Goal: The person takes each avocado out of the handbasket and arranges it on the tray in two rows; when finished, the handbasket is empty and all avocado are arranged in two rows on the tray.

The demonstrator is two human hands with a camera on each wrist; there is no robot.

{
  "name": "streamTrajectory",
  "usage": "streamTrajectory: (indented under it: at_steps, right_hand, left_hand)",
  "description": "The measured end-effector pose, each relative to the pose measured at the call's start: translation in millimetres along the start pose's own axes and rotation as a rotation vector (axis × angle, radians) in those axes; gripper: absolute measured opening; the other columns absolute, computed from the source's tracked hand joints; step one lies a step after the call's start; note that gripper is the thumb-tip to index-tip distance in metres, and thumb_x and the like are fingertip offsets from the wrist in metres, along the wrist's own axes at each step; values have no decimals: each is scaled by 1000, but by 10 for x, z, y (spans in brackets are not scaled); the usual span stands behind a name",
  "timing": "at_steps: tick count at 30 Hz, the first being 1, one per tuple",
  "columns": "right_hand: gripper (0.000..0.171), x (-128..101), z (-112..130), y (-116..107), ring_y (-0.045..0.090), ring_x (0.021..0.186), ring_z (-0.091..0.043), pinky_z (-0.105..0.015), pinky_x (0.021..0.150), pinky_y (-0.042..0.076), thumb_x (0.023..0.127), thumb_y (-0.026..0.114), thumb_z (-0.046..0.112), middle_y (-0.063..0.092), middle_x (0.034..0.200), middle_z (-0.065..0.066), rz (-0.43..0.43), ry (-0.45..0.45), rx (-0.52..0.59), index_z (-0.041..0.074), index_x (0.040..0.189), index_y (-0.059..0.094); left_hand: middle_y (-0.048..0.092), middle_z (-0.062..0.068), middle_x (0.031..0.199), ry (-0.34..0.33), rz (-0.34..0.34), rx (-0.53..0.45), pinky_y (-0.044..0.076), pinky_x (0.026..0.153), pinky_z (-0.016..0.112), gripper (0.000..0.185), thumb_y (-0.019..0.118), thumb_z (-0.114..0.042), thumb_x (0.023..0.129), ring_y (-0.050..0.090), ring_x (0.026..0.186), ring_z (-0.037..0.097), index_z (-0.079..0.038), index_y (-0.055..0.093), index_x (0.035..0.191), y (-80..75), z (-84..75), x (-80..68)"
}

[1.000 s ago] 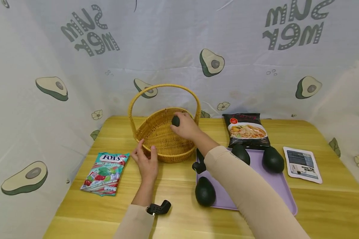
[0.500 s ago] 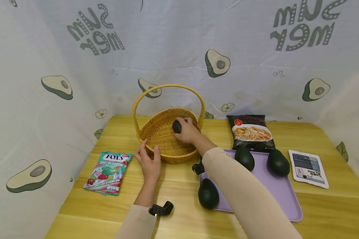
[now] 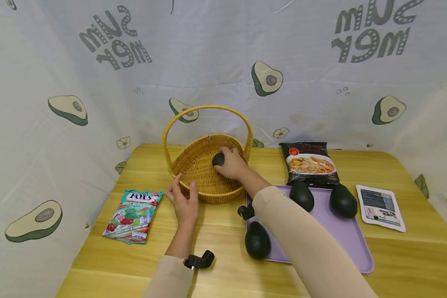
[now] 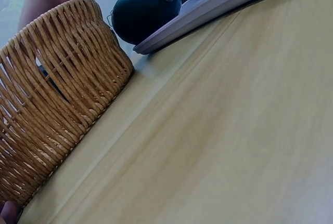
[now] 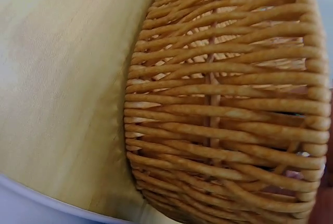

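Observation:
Inside the yellow wicker basket (image 3: 205, 194), my right hand (image 3: 232, 164) grips a dark green avocado (image 3: 218, 159) from its right side, low over the woven floor. My left hand (image 3: 184, 205) has its fingers and thumb spread against the basket's front left wall, fingertips right at the rim. In the left wrist view, the woven side of the basket (image 4: 57, 78) fills the left, with a fingertip (image 4: 8, 212) at its lower corner. Basket weave (image 5: 223, 115) covers most of the right wrist view and largely hides the right hand and the avocado.
A lilac tray (image 3: 329, 231) on the right holds several avocados, one (image 3: 258, 241) at its front left corner. Behind it lies a black noodle packet (image 3: 309, 164), beside it a white pouch (image 3: 380, 207). A candy bag (image 3: 134, 216) lies left of the basket.
My right hand has lowered the avocado from near the basket's back rim toward its floor. My left hand stays at the basket's front left. The head view shifts slightly.

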State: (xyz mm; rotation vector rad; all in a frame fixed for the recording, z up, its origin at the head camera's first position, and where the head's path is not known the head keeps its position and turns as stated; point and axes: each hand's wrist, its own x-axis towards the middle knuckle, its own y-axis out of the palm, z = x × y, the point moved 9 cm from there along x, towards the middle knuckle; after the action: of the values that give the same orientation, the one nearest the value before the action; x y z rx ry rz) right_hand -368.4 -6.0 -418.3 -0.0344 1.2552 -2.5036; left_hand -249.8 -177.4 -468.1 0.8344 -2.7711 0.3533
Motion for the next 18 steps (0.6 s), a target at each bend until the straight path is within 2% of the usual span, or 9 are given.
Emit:
streamTrajectory:
  at_steps: [11, 18]
  right_hand:
    - [61, -226, 295, -177, 53, 93, -26, -41, 73, 48, 80, 67, 34, 37, 125, -12, -49, -112, 8, 23, 134, 40]
    - [57, -431, 485, -306, 53, 91, -21, -37, 70, 48, 78, 67, 34, 46, 114, -6, -89, -235, -17, 23, 129, 44]
  left_hand:
    - [24, 7, 115, 9, -1, -6, 42, 69, 32, 54, 54, -46, 90, 41, 84, 23, -23, 39, 136, -3, -19, -1]
    - [24, 7, 115, 24, -10, -5, 41, 70, 31, 53, 55, -44, 90, 42, 84, 24, -24, 40, 136, -2, -17, -15]
